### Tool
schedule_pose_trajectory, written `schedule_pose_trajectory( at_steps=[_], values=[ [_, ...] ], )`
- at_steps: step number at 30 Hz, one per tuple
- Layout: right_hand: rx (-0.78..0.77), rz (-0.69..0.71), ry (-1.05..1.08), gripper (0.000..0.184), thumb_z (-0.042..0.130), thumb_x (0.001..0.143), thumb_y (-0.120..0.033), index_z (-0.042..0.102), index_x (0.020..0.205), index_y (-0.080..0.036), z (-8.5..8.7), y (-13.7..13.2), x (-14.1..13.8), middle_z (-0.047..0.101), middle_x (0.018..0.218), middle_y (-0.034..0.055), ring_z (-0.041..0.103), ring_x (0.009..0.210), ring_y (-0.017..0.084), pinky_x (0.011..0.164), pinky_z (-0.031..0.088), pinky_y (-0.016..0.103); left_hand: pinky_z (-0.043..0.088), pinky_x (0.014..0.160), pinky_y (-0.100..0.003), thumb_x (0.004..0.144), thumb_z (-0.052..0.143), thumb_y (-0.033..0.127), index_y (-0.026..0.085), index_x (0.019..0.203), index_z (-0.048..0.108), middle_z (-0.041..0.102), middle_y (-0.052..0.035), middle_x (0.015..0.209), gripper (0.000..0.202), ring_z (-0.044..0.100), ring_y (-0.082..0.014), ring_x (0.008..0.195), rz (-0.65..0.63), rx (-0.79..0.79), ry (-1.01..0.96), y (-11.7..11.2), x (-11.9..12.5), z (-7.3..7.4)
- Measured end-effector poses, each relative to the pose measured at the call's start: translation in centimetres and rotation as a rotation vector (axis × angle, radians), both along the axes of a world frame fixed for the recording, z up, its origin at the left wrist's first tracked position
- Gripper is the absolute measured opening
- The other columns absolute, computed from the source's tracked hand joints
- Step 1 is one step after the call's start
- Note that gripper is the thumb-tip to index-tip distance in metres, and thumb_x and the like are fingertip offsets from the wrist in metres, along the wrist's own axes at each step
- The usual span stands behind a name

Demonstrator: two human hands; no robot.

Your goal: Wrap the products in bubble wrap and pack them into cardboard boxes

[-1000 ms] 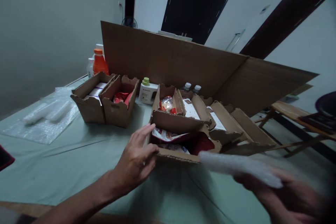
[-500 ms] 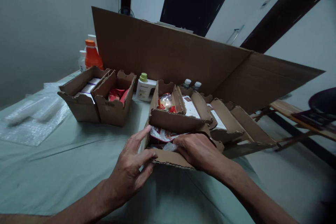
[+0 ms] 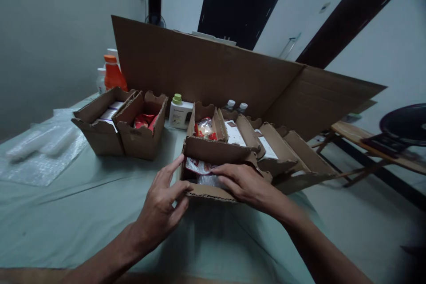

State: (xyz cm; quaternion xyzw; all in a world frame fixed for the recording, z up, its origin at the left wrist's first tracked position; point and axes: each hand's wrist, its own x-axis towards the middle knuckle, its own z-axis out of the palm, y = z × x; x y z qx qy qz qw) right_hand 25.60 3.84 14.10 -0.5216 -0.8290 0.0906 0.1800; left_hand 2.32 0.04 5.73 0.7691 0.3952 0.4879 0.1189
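Note:
A small open cardboard box (image 3: pixel 213 193) stands on the cloth in front of me. Inside lie a shiny white-and-red printed packet (image 3: pixel 199 165) and some clear plastic wrap (image 3: pixel 209 180). My left hand (image 3: pixel 166 195) grips the box's near left corner, with the index fingertip at the left side and the thumb over the front edge. My right hand (image 3: pixel 244 182) reaches in over the right part, its fingers stretched out and resting on the packet and the wrap. The palm and wrist hide the rest of the contents.
Behind stand cardboard bins with a snack packet (image 3: pixel 204 128) and a white box (image 3: pixel 234 133). Two more bins (image 3: pixel 140 142) sit left, near a green-capped bottle (image 3: pixel 179 113) and an orange bottle (image 3: pixel 113 75). Bubble wrap (image 3: pixel 40 151) lies far left. A cardboard panel (image 3: pixel 206 66) closes the back.
My right hand's fingers have loosened from the clear plastic and straightened over the packet. More of the wrap shows, lying lower in the box. The left hand keeps its place. The view has shifted slightly.

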Motion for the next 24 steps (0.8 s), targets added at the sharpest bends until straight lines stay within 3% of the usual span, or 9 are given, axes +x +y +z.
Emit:
schedule_pose_trajectory(
  at_steps=[2,5,7,9,11,13,17,20,24],
  values=[
    [0.017,-0.041,0.080,0.028,0.053,0.090,-0.035,0.077,0.103,-0.029,1.1,-2.0,1.8,0.079,0.100,-0.0001,0.073,0.086,0.020,0.078,0.056,0.031,0.046,0.108,-0.048,0.089,0.057,0.012,0.023,0.114,0.061,0.037,-0.0142,0.157,0.028,0.049,-0.0298,0.137,0.032,-0.018,-0.079,-0.3,-0.2,-0.2],
    [0.214,-0.363,0.243,0.029,0.059,0.088,-0.050,0.076,0.098,-0.029,1.0,-6.0,6.2,0.078,0.096,0.0024,0.073,0.083,0.023,0.075,0.057,0.034,0.042,0.112,-0.049,0.091,0.061,0.022,0.027,0.142,0.043,0.035,-0.0139,0.159,0.054,0.042,-0.0303,0.142,0.077,-0.109,-0.177,-0.7,-0.8,-1.0],
    [0.302,-0.588,0.339,0.032,0.062,0.085,-0.054,0.075,0.096,-0.028,-0.5,-7.9,8.7,0.078,0.092,0.0041,0.073,0.083,0.025,0.077,0.057,0.037,0.044,0.110,-0.049,0.092,0.060,0.029,0.029,0.151,0.032,0.033,-0.0131,0.160,0.065,0.036,-0.0317,0.146,0.071,-0.266,-0.218,-0.8,-1.0,-1.9],
    [0.262,-0.667,0.427,0.037,0.065,0.083,-0.054,0.073,0.104,-0.025,-2.8,-8.6,10.0,0.078,0.097,0.0067,0.073,0.088,0.026,0.079,0.057,0.038,0.043,0.111,-0.049,0.093,0.059,0.034,0.028,0.155,0.026,0.029,-0.0128,0.163,0.071,0.033,-0.0322,0.148,0.031,-0.421,-0.268,-0.4,-0.6,-2.8],
    [0.142,-0.591,0.509,0.050,0.069,0.078,-0.053,0.068,0.116,-0.021,-5.4,-7.8,9.9,0.076,0.111,0.0095,0.072,0.095,0.025,0.079,0.058,0.036,0.037,0.116,-0.049,0.092,0.060,0.037,0.026,0.158,0.021,0.026,-0.0129,0.164,0.077,0.030,-0.0315,0.150,-0.047,-0.518,-0.331,0.4,0.5,-3.5],
    [0.052,-0.481,0.592,0.055,0.070,0.075,-0.054,0.067,0.118,-0.019,-7.6,-6.3,8.8,0.074,0.118,0.0110,0.071,0.099,0.025,0.080,0.058,0.034,0.028,0.122,-0.047,0.090,0.062,0.038,0.023,0.158,0.019,0.025,-0.0125,0.165,0.082,0.027,-0.0298,0.151,-0.123,-0.550,-0.416,1.4,2.0,-3.9],
    [-0.001,-0.481,0.623,0.043,0.066,0.075,-0.056,0.071,0.087,-0.016,-9.5,-4.5,6.1,0.077,0.087,0.0111,0.071,0.080,0.027,0.073,0.057,0.038,0.025,0.124,-0.042,0.088,0.065,0.038,0.022,0.156,0.026,0.032,-0.0101,0.163,0.080,0.029,-0.0272,0.150,-0.182,-0.561,-0.574,2.7,3.6,-4.1],
    [0.030,-0.523,0.603,0.040,0.067,0.075,-0.055,0.072,0.083,-0.016,-9.6,-5.9,4.2,0.076,0.080,0.0102,0.070,0.075,0.028,0.070,0.057,0.039,0.024,0.124,-0.041,0.086,0.067,0.038,0.022,0.154,0.033,0.037,-0.0090,0.160,0.078,0.030,-0.0267,0.150,-0.159,-0.578,-0.596,1.4,2.1,-4.6],
    [0.063,-0.376,0.619,0.037,0.066,0.079,-0.051,0.073,0.092,-0.018,-9.0,-8.8,0.0,0.074,0.083,0.0085,0.068,0.078,0.026,0.072,0.056,0.035,0.028,0.122,-0.043,0.083,0.071,0.045,0.022,0.150,0.040,0.045,-0.0100,0.155,0.077,0.037,-0.0300,0.146,0.006,-0.652,-0.616,-3.0,-3.1,-5.1]
  ],
)
